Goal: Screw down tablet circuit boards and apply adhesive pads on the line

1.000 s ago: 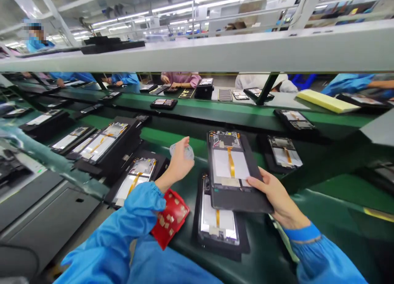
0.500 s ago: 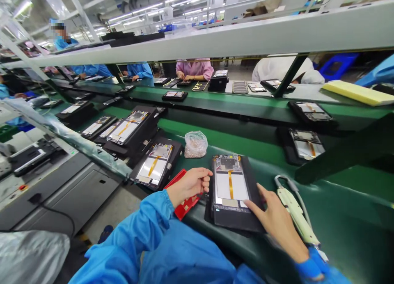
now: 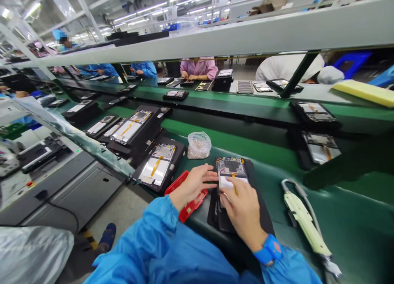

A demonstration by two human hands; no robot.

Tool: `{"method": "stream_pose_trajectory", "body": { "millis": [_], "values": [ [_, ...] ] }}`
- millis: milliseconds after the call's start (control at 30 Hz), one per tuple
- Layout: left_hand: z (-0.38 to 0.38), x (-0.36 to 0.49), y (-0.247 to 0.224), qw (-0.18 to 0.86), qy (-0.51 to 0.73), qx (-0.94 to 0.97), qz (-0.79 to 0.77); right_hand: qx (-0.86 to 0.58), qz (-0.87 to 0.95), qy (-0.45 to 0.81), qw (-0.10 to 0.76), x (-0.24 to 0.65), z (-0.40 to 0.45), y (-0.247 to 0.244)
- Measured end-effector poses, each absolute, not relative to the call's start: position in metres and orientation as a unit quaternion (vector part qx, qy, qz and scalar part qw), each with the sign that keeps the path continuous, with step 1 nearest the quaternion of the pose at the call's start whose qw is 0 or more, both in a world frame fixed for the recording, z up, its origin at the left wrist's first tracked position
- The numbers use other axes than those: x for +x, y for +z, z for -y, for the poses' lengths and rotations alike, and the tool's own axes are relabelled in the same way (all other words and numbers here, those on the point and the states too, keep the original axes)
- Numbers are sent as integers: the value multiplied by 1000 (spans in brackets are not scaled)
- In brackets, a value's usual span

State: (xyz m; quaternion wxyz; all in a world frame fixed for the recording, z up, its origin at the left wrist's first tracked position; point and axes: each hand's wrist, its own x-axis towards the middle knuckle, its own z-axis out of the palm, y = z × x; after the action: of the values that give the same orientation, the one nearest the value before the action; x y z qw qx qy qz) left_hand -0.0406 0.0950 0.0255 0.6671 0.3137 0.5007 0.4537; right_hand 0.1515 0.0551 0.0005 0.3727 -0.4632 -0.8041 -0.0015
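The person's left hand (image 3: 193, 186) lies open, its grip spread, with the fingers reaching toward the edge of an open tablet (image 3: 231, 173) and the palm just above a red plastic tray (image 3: 188, 198). The right hand (image 3: 244, 210) curves down over the tablet's lower half, its fingertips (image 3: 229, 193) on the white inner panel. Whether that grip pinches anything cannot be told. The tablet lies on a black holder (image 3: 219, 216) on a green tabletop (image 3: 246, 150), showing a circuit board at the far end and an orange ribbon strip; any printing on the board is too small to read. A clear plastic bag of small parts (image 3: 199, 145) sits beyond the left hand. To the right lies a cream corded tool (image 3: 303, 218). Blue sleeves (image 3: 286, 265) cover both arms, with a blue cuff (image 3: 267, 250) at the right wrist.
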Motion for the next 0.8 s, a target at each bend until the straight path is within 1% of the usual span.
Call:
{"method": "stream_pose_trajectory", "body": {
  "millis": [33, 67, 100, 167, 233, 300, 433, 533, 567, 600, 667, 733, 800],
  "values": [
    [-91, -53, 23, 582, 440, 422, -538, -478, 782, 49, 398, 157, -60, 3],
    [-88, -65, 20, 472, 406, 543, -564, -496, 752, 113, 420, 164, -65, 5],
    [-86, -77, 16, 363, 349, 654, -564, -515, 714, 187, 435, 169, -69, 8],
    [-90, -94, 6, 209, 200, 806, -516, -547, 618, 353, 441, 179, -76, 13],
    [-106, -105, -2, 133, 77, 863, -481, -556, 515, 490, 430, 184, -80, 17],
    [-128, -110, -3, 94, 31, 865, -493, -550, 437, 569, 428, 187, -81, 19],
    [-159, -112, 15, 59, 58, 835, -545, -536, 378, 628, 419, 188, -76, 21],
    [-138, -92, 33, 56, 127, 808, -572, -536, 382, 622, 425, 185, -70, 20],
    [-123, -80, 38, 79, 178, 795, -574, -538, 384, 613, 433, 184, -69, 19],
    [-106, -66, 40, 134, 230, 792, -550, -540, 384, 604, 444, 181, -67, 17],
    [-73, -36, 41, 232, 276, 785, -504, -540, 374, 594, 464, 177, -63, 13],
    [-52, -11, 36, 280, 304, 766, -492, -538, 360, 593, 479, 173, -60, 9],
    [-45, 1, 29, 297, 316, 749, -501, -536, 356, 597, 480, 170, -56, 6]
  ]
}}
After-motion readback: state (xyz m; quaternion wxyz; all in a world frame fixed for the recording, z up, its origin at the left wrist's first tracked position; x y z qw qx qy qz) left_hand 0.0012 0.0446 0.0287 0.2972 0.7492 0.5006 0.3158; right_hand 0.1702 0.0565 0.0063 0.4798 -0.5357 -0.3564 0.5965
